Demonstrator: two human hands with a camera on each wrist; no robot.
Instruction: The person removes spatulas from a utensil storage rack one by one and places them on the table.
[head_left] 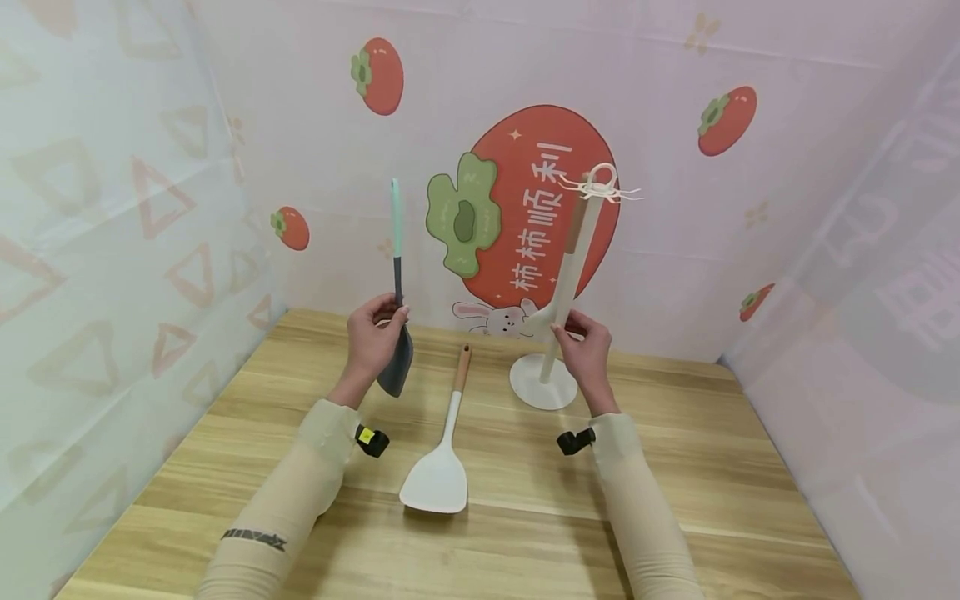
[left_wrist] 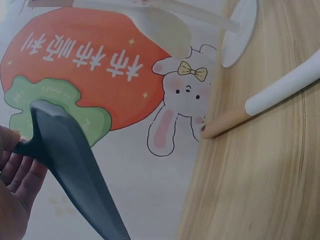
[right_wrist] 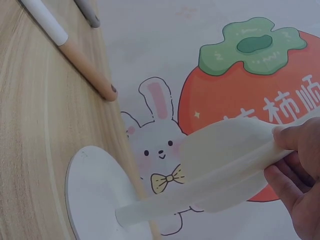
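Observation:
My left hand (head_left: 372,337) pinches a dark grey spatula (head_left: 397,221) with a mint-green handle. It is held upright, handle up, its blade (left_wrist: 75,160) hanging below my fingers and above the table. My right hand (head_left: 588,354) grips the pole of a white utensil stand (head_left: 567,287) that has a ring and several hooks at its top. A white utensil with a brown handle (head_left: 577,229) hangs from the hooks, and its broad pale head (right_wrist: 220,155) lies behind the pole close to my right fingers. Whether those fingers also touch that head is unclear.
Between my arms a white turner (head_left: 437,479) with a wooden-look handle lies on the wood-grain table (head_left: 517,533). The stand's round base (head_left: 534,392) is near the table's back edge. A printed cloth (head_left: 645,67) closes off the back and sides.

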